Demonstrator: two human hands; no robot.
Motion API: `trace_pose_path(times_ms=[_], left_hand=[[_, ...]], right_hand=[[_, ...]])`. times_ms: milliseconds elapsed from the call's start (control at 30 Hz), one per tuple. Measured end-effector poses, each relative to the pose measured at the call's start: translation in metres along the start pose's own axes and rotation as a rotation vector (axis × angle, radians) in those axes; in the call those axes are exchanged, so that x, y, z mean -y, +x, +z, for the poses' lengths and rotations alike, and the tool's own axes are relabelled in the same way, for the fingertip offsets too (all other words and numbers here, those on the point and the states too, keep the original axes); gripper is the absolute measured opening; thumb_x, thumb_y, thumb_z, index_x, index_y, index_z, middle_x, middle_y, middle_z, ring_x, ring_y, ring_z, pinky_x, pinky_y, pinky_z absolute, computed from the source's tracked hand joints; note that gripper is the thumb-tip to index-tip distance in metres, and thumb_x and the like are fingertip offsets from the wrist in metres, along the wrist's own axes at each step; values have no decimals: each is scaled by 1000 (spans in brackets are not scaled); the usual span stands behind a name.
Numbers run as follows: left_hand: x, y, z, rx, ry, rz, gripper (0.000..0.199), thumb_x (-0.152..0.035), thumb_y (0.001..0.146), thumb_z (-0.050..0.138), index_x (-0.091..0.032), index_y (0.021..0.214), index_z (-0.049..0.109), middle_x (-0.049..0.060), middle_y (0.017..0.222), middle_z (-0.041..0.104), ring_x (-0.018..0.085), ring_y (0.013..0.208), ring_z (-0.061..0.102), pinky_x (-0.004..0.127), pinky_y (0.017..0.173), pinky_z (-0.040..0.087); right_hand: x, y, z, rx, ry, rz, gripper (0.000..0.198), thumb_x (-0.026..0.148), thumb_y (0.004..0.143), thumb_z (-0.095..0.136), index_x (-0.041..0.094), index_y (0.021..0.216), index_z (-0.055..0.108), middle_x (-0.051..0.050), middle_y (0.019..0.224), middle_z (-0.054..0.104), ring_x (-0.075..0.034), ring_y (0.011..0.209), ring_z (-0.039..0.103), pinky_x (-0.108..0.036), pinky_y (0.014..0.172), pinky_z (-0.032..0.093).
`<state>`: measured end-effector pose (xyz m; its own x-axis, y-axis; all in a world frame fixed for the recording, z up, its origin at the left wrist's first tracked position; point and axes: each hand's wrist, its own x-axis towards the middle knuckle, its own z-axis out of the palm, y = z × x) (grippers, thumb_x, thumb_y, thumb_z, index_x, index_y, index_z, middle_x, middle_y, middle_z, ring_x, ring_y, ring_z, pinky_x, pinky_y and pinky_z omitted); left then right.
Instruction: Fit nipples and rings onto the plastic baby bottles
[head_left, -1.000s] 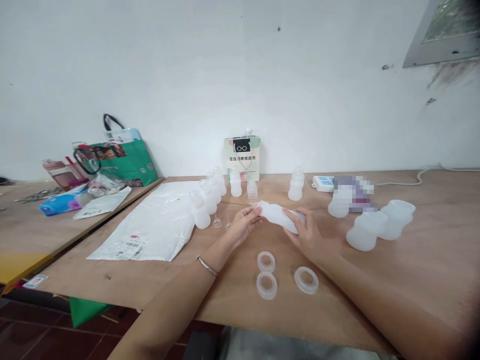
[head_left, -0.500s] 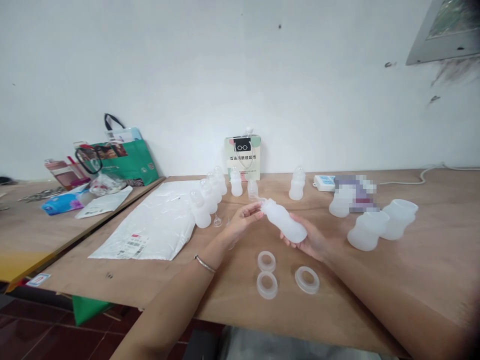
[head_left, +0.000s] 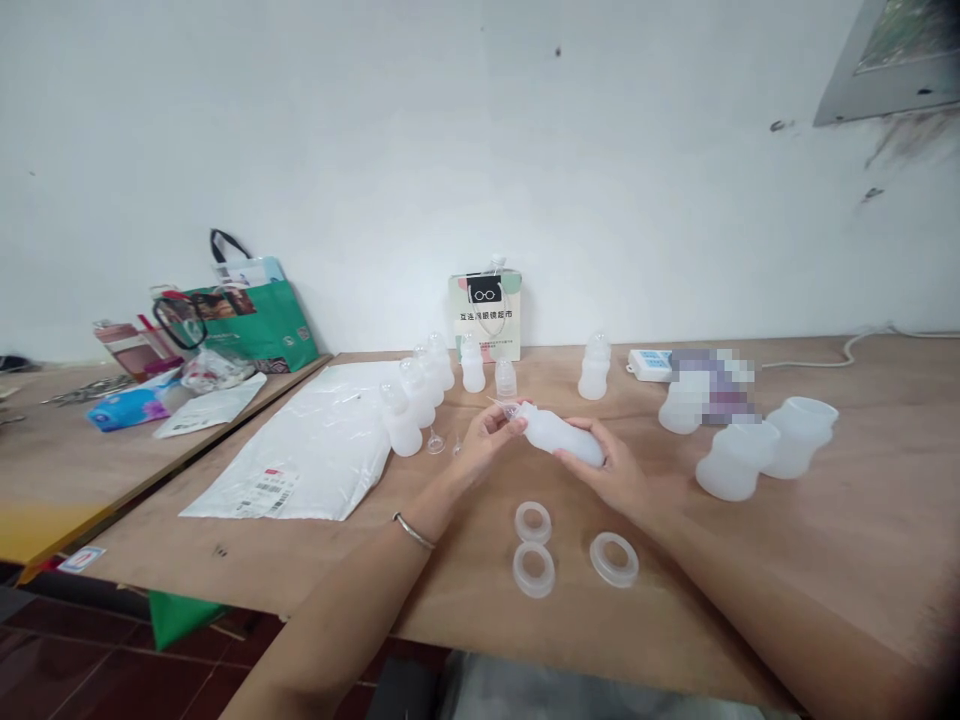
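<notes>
My right hand point(head_left: 616, 476) grips a translucent white bottle point(head_left: 559, 436) lying on its side above the wooden table point(head_left: 465, 610), neck pointing left. My left hand point(head_left: 484, 447) pinches a small clear nipple point(head_left: 508, 408) at the bottle's mouth. A thin bangle point(head_left: 413, 531) sits on my left wrist. Three translucent rings point(head_left: 533, 522) point(head_left: 533, 570) point(head_left: 613, 559) lie on the table just in front of my hands. Two small clear nipples point(head_left: 435, 441) rest on the table left of my left hand.
Several capped small bottles point(head_left: 417, 392) stand behind my hands, with open bottle bodies point(head_left: 750, 450) at right. A white plastic mailer point(head_left: 315, 445) lies at left. A paper box point(head_left: 485, 314) stands against the wall. Bags and clutter point(head_left: 225, 320) fill the left table.
The bottle tipped up in my right hand, then came back down to nearly level. My left fingers closed onto the clear nipple at its mouth.
</notes>
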<state>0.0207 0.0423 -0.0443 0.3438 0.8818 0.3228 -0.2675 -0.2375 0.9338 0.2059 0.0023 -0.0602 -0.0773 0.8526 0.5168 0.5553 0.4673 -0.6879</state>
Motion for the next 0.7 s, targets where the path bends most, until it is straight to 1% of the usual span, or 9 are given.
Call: trace_pose_path(times_ms=[133, 233, 333, 400, 433, 500, 567, 633, 700], left_hand=[[5, 1, 0, -41, 55, -20, 40, -42, 73, 61, -12, 98, 63, 9, 97, 65, 18, 91, 57, 30, 86, 41], [5, 2, -1, -52, 82, -102, 41, -46, 73, 59, -12, 96, 64, 8, 94, 65, 15, 84, 58, 28, 80, 42], [2, 2, -3, -12, 114, -226, 43, -50, 72, 57, -12, 89, 67, 7, 81, 66, 13, 72, 58, 27, 73, 42], [-1, 2, -4, 16, 121, -272, 43, -52, 72, 56, -11, 82, 68, 6, 73, 65, 12, 66, 56, 27, 70, 41], [-3, 2, -5, 30, 114, -266, 43, -51, 73, 56, -11, 81, 68, 6, 73, 64, 12, 66, 56, 27, 69, 41], [-5, 2, -6, 57, 72, -206, 38, -47, 73, 58, -12, 85, 67, 7, 80, 65, 13, 72, 56, 26, 71, 40], [-6, 2, -7, 95, 19, -137, 36, -41, 71, 63, -14, 95, 65, 7, 91, 65, 15, 83, 57, 27, 78, 40], [-7, 3, -9, 136, -2, -97, 39, -37, 69, 67, -15, 101, 63, 7, 98, 64, 17, 91, 56, 29, 84, 39], [-8, 3, -11, 169, 26, -76, 41, -34, 68, 67, -16, 105, 61, 8, 103, 63, 19, 97, 55, 31, 88, 38]], right_hand=[[-5, -3, 0, -120, -258, -298, 38, 37, 78, 54, 22, 112, 49, -8, 95, 56, -23, 85, 57, -37, 73, 48], [-12, -4, -1, -154, -430, -484, 36, 29, 80, 51, 21, 115, 50, -11, 96, 54, -23, 86, 56, -37, 73, 49], [-15, -5, -1, -139, -528, -603, 31, 21, 81, 50, 23, 112, 54, -12, 96, 56, -24, 92, 54, -40, 77, 48], [-14, -6, 0, -114, -503, -622, 29, 19, 81, 49, 24, 109, 56, -11, 96, 56, -25, 94, 54, -42, 80, 47], [-12, -7, 0, -107, -465, -600, 29, 20, 80, 50, 24, 108, 56, -11, 97, 56, -24, 94, 54, -42, 80, 47], [-6, -7, 1, -127, -334, -480, 28, 28, 78, 54, 22, 106, 55, -11, 95, 56, -24, 90, 55, -41, 78, 48], [2, -5, 0, -132, -124, -252, 32, 37, 74, 58, 21, 102, 54, -9, 92, 57, -23, 83, 56, -39, 72, 49], [9, -1, -2, -3, 183, 51, 33, 46, 75, 55, 20, 95, 53, -7, 83, 59, -21, 72, 57, -34, 60, 49], [12, 3, -5, 256, 506, 330, 37, 51, 78, 46, 18, 94, 52, -5, 75, 59, -18, 62, 56, -30, 50, 47]])
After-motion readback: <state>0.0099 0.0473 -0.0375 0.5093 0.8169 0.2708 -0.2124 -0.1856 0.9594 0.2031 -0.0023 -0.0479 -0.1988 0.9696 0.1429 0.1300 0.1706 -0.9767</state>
